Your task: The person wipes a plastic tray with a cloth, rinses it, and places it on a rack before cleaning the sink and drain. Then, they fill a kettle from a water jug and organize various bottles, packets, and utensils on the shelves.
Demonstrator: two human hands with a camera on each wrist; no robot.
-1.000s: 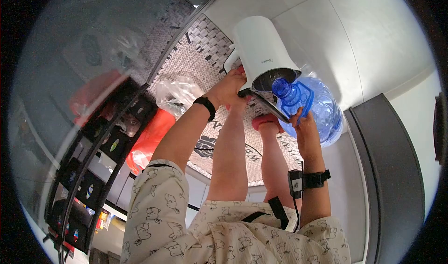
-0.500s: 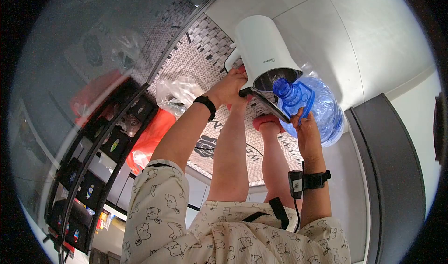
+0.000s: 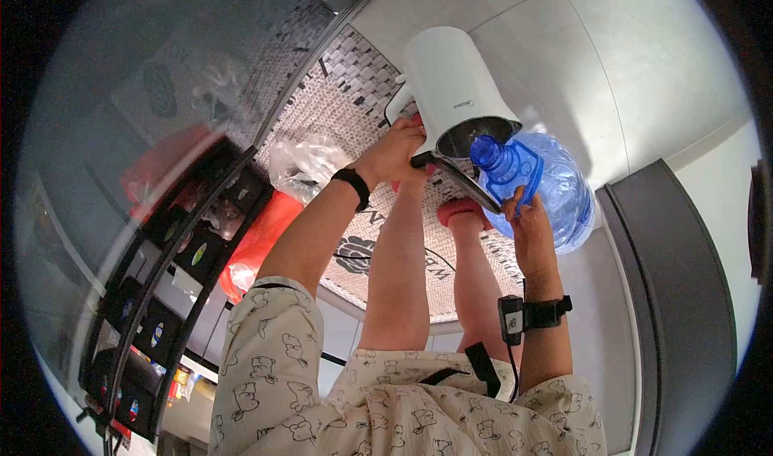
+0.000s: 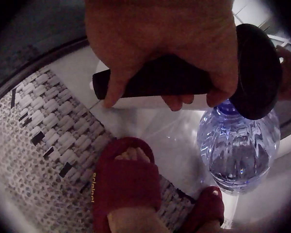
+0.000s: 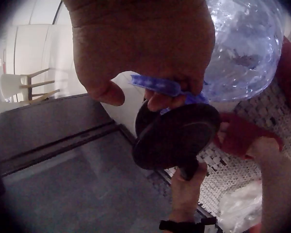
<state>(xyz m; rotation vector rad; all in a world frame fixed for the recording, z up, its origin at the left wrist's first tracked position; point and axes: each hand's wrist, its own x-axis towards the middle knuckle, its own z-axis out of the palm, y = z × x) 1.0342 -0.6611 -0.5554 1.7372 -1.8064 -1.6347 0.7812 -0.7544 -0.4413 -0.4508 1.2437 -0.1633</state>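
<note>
A white kettle (image 3: 455,77) is tilted in the head view, its mouth beside the neck of a big blue water bottle (image 3: 555,186). My left hand (image 3: 394,154) grips the kettle's handle, its fingers curled round the dark grip in the left wrist view. The black lid (image 4: 259,73) stands open, hinged away from the mouth. My right hand (image 3: 530,222) holds the blue carrying ring (image 5: 157,85) at the bottle's neck with curled fingers. Clear water shows inside the bottle (image 4: 240,155). Whether water flows into the kettle cannot be told.
A patterned mat (image 3: 346,101) lies under the feet, which wear red slippers (image 4: 126,179). Clear and red plastic bags (image 3: 262,234) lie at the left beside a black rack (image 3: 149,327). A dark panel (image 3: 664,295) stands at the right; pale tiles (image 3: 555,45) cover the floor beyond.
</note>
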